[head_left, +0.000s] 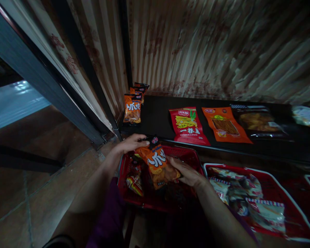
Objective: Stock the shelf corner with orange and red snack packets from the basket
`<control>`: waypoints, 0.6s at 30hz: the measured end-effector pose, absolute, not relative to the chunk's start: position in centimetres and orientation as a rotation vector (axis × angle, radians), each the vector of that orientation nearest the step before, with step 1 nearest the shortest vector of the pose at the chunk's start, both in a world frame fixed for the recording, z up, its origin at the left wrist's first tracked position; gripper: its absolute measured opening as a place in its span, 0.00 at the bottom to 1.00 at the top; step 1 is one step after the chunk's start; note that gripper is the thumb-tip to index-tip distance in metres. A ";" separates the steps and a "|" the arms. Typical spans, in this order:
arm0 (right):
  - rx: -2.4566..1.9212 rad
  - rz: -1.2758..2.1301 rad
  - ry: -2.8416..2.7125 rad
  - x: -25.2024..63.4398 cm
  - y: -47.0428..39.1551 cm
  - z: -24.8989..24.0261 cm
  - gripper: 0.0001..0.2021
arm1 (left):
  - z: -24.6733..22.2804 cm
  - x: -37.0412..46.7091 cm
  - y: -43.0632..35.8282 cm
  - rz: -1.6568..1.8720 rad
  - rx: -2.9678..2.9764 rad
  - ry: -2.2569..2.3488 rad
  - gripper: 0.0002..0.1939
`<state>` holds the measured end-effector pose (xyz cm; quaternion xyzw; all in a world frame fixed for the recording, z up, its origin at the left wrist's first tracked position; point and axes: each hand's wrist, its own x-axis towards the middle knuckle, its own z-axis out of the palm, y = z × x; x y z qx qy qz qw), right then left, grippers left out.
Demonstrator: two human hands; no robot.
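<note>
An orange-and-black snack bag (158, 167) is held tilted over a red basket (188, 151), its printed front facing up. My left hand (131, 143) is closed on the bag's upper left corner. At the lower right side of the bag, my right hand (184, 171) grips its edge, with part of the fingers hidden behind it. Inside the basket, below the bag, lie several small packets (134, 184), dim and partly covered. Ahead of my left hand, on the dark shelf (155, 113), matching orange bags (132, 109) stand upright, one behind another.
A red snack bag (188, 125), an orange bag (226, 124) and a dark clear-front bag (258, 120) lie along the shelf. Another basket (276, 175), white-rimmed, holds several packets at right. A metal post (93, 69) rises at left; patterned curtain (196, 51) hangs behind.
</note>
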<state>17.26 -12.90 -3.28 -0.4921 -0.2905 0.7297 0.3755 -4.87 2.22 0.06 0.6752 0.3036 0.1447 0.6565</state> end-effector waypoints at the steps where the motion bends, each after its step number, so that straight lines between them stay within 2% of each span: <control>1: -1.207 1.885 -0.710 17.4 -13.1 -3.2 0.23 | 0.2 -4.7 2.3 0.382 1.488 0.730 0.20; 9: -1.059 1.642 -0.513 17.7 -12.6 -2.3 0.23 | 1.4 -3.0 1.7 0.726 1.042 0.714 0.19; 18: -1.076 1.536 -0.326 17.4 -11.2 -2.3 0.23 | 1.6 -1.3 1.1 0.768 0.796 0.632 0.20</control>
